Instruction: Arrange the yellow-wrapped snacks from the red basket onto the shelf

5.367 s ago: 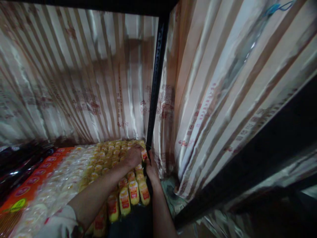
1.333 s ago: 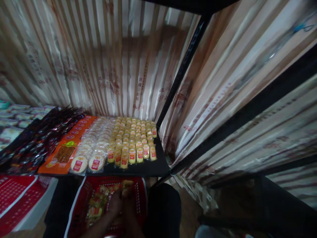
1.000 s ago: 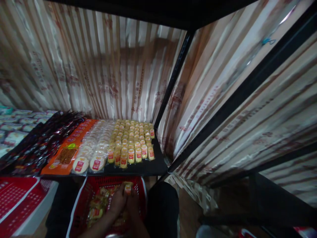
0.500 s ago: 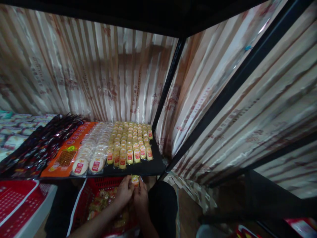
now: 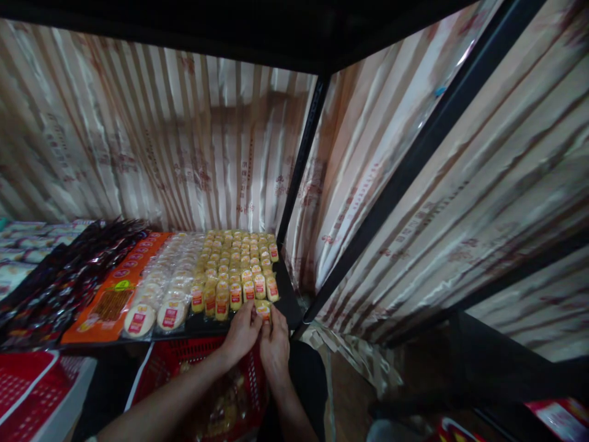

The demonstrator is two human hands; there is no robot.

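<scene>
Between my two hands is a small yellow wrapped snack cake [image 5: 264, 310] with a red and white label. My left hand [image 5: 243, 330] grips its left side with closed fingers, and my right hand [image 5: 275, 337] closes on its right side. Both hands are at the front edge of the black shelf [image 5: 288, 307]. Just behind them stand packed rows of similar yellow snack cakes [image 5: 235, 296]. Under my forearms, a red basket [image 5: 193, 348] holds more wrapped pieces, partly hidden by my arms.
Left of the cakes lie round white wrapped crackers [image 5: 171, 315], an orange snack bag [image 5: 107, 307], dark glossy packets [image 5: 55, 288] and white packets [image 5: 18, 270]. A second red basket [image 5: 23, 380] stands lower left. Black metal posts [image 5: 391, 190] frame the shelf before pleated curtains [image 5: 221, 135].
Both hands have moved up and slightly right with the snack cake, from above the basket to the shelf's front edge. The view has shifted slightly.
</scene>
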